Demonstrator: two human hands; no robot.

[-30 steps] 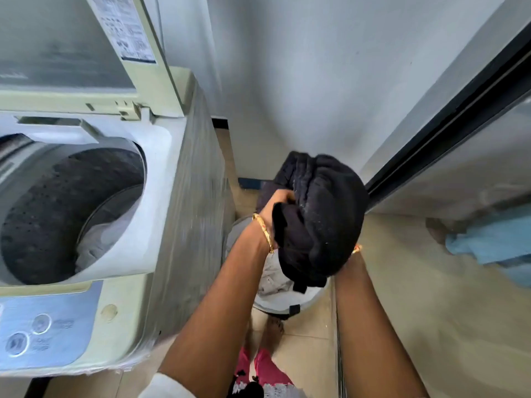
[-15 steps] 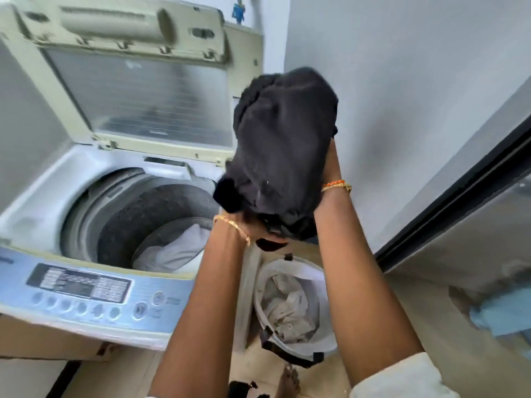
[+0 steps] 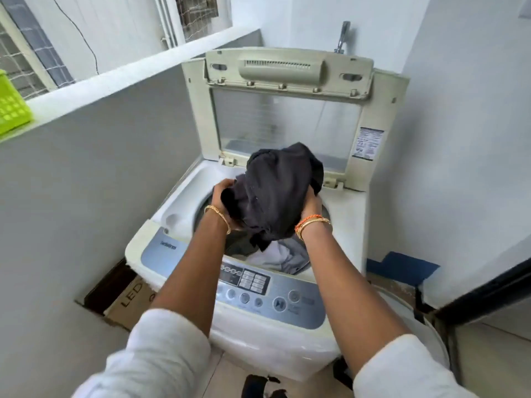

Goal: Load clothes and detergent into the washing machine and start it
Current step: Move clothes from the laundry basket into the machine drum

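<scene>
A bundled dark garment (image 3: 280,193) sits at the centre of the frame, held above the drum opening of the top-loading washing machine (image 3: 178,222), with the left hand (image 3: 222,201) curled round its left edge and the right hand (image 3: 311,206) gripping its right side from below, so the cloth bulges up between and over the fingers. Beneath it, pale clothes (image 3: 275,258) lie in the drum, the lid (image 3: 287,110) stands upright behind, and the control panel (image 3: 258,291) runs along the lower centre. A green basket (image 3: 11,107) sits at the left edge, and a laundry bin (image 3: 431,334) peeks in at lower right.
</scene>
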